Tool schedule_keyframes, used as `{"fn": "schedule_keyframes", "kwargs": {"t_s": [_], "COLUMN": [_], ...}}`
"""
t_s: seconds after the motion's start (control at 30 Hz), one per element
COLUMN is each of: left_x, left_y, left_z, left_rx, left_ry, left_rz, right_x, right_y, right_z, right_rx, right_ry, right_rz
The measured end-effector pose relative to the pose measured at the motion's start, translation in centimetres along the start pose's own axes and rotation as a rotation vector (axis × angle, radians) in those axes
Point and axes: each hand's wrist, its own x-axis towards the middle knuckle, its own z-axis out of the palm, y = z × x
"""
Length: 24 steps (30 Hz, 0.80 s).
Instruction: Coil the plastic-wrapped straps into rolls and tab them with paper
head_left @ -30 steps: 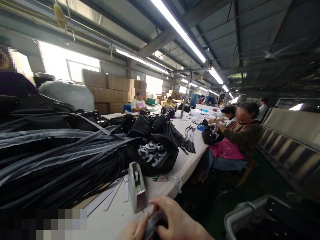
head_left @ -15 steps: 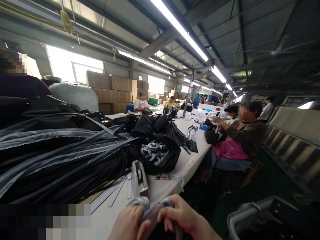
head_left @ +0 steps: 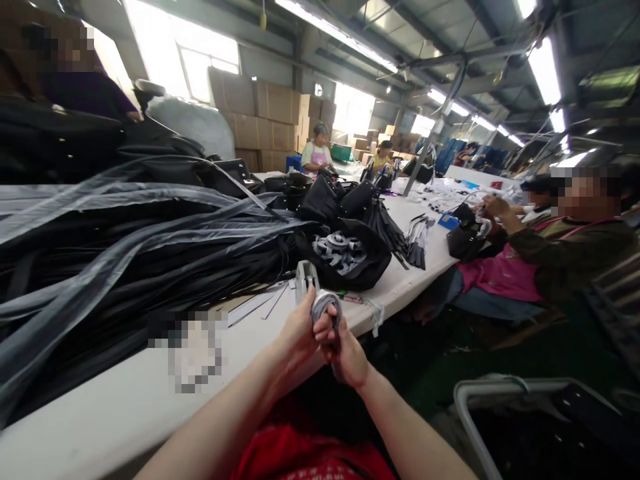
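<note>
A coiled strap (head_left: 326,303), greyish and wrapped in clear film, is held in front of me near the table edge. My left hand (head_left: 299,327) is closed around the coil's left side. On the other side, my right hand (head_left: 353,353) has its fingers curled on the coil and on a strap end hanging below it. Just beyond the hands stands a grey tape dispenser (head_left: 306,275), partly hidden by my left thumb. Small pink-handled snips (head_left: 353,299) lie to its right. Behind them, an open black bag (head_left: 373,270) contains several similar wrapped coils (head_left: 340,250).
Long black straps (head_left: 150,260) in film cover the left of the white table (head_left: 240,353). Black bags (head_left: 320,200) are heaped farther back. At right, a co-worker in a pink apron (head_left: 505,277) handles a black bag. A light-rimmed bin (head_left: 465,407) stands lower right.
My view has tilted down and turned left. My hands have come closer together, and the film-wrapped strap that stretched between them is now a compact coil.
</note>
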Motion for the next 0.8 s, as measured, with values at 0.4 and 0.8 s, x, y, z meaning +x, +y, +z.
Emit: {"fn": "schedule_keyframes", "kwargs": {"t_s": [0.4,0.8], "left_x": [-0.8,-1.7], "left_y": [-2.1,0.3], "left_z": [-0.7,-1.5], "left_rx": [0.049,1.044], "left_ry": [-0.108,0.065], "left_rz": [0.084,0.35], "right_x": [-1.2,-0.9], "right_y": [0.6,-5.2], "right_z": [-1.0,-5.5], "right_rx": [-0.072,-0.827], "right_ry": [0.078,-0.325], "right_rz": [-0.158,-0.168]}}
